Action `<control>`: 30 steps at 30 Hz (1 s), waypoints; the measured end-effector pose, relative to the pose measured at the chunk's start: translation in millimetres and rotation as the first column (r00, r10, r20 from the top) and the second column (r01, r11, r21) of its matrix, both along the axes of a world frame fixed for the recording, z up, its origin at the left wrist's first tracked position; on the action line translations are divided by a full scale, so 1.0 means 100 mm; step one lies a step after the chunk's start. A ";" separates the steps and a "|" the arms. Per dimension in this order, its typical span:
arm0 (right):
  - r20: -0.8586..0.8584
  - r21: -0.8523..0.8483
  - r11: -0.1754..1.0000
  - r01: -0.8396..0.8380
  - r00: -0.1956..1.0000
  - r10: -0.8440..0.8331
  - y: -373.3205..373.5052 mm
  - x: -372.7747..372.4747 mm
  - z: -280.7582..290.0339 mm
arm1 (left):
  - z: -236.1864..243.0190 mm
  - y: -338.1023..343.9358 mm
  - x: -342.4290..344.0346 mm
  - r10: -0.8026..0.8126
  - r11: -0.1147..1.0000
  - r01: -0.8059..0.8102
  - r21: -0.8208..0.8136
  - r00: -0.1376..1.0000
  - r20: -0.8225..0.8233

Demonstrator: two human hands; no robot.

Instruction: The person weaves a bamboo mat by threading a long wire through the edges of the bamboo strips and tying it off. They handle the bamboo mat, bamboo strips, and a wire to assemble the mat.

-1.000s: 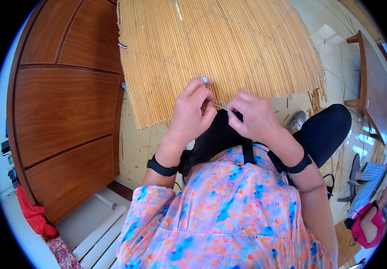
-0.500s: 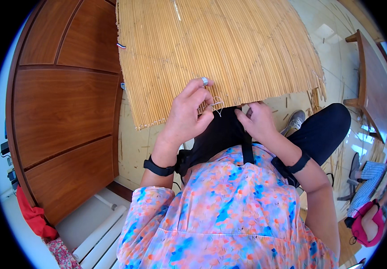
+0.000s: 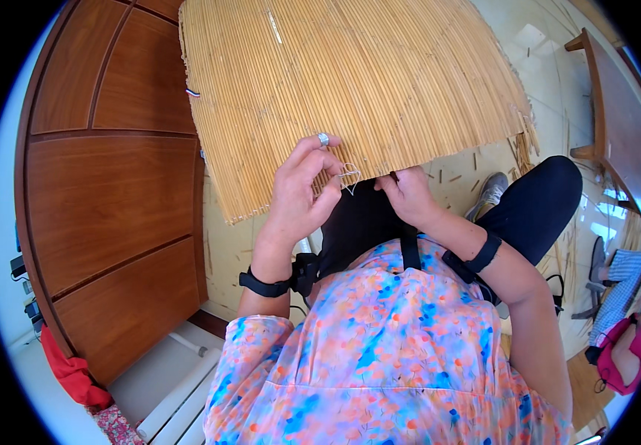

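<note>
A large mat of thin straw-coloured sticks spreads out in front of me, its near edge over my lap. My left hand lies at that edge, a silver ring on one finger. Its fingers are curled round white thread, which loops loosely beside the fingertips. To the right, my right hand is closed at the mat's near edge. Its fingertips go partly beneath the sticks, so what they pinch there is partly hidden.
A brown wooden cabinet stands close on the left, beside the mat. Loose stick pieces litter the tiled floor at the right. A wooden table is farther right, and another person in pink sits at the lower right.
The view has shifted slightly, so the mat and both hands appear a little farther left. Both hands keep nearly the same pose at the mat's edge.
</note>
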State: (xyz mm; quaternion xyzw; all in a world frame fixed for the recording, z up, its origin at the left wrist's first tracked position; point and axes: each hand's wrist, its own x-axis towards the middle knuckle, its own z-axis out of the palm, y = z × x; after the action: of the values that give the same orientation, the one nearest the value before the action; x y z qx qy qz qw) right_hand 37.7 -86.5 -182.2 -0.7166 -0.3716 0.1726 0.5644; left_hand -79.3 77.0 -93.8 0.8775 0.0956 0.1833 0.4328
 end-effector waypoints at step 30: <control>0.376 -0.649 0.757 0.074 0.897 0.234 -0.98 0.44 0.07 | -0.05 -0.02 -0.02 0.037 0.998 -0.036 0.050 0.999 -0.001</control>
State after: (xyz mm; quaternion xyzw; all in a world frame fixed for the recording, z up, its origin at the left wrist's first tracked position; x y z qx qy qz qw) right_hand 81.9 -184.4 -174.8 -0.8698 -0.4360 0.1506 0.1754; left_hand -81.3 74.7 -98.8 0.8864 0.1074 0.1925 0.4071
